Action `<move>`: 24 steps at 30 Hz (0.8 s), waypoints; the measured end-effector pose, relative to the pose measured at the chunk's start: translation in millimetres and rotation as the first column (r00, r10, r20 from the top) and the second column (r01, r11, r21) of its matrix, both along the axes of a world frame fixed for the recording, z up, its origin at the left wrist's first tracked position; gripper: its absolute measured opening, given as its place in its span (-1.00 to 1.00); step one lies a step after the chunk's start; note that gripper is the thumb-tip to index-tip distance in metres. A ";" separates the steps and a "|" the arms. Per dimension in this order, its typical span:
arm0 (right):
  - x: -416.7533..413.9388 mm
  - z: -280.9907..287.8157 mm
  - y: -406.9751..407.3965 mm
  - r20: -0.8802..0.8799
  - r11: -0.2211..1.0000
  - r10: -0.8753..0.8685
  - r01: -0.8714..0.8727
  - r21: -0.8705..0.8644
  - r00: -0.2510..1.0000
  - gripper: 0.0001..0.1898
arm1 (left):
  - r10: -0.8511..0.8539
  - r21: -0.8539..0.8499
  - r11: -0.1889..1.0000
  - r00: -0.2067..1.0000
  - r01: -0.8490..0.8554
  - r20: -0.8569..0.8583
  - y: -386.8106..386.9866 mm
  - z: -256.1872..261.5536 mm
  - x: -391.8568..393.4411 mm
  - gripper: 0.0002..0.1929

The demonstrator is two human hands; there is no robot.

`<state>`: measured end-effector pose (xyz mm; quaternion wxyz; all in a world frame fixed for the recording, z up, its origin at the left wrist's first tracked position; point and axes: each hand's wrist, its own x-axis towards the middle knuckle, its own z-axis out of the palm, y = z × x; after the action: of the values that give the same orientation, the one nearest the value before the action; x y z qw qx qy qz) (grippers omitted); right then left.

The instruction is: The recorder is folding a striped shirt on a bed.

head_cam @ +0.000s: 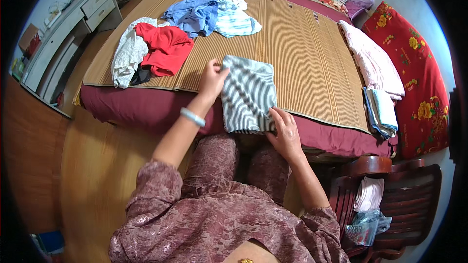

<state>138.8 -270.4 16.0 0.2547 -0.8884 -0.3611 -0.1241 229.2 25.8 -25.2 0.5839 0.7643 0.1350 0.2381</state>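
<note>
A striped blue-grey and white cloth garment [249, 95], folded into a rectangle, lies at the bed's front edge with its lower end past the mat. At its upper left side is my left hand [213, 80], slightly blurred, fingers apart and thumb by the cloth's edge; firm contact cannot be made out. My right hand [285, 134] rests against the lower right edge, fingertips on the fabric and thumb near the bottom corner. Neither hand visibly grips the cloth.
Left on the woven mat [307, 62] lie a red garment [166, 49], a pale patterned one [129, 53] and a blue shirt [193, 12] beside a blue-white striped garment [237, 22]. Folded clothes [382, 111] sit at the right edge. A wooden chair [409, 204] stands lower right.
</note>
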 end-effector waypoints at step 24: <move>-16.8 17.2 24.6 0.119 0.992 0.069 -0.056 -0.109 0.991 -0.19 | -0.279 0.597 0.792 0.946 0.128 0.167 -40.9 26.6 -161.0 -0.77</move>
<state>122.1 -245.8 33.2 0.1884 -0.8797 -0.4097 -0.1511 68.2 -15.1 1.4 0.3583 0.8796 -0.1011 0.2962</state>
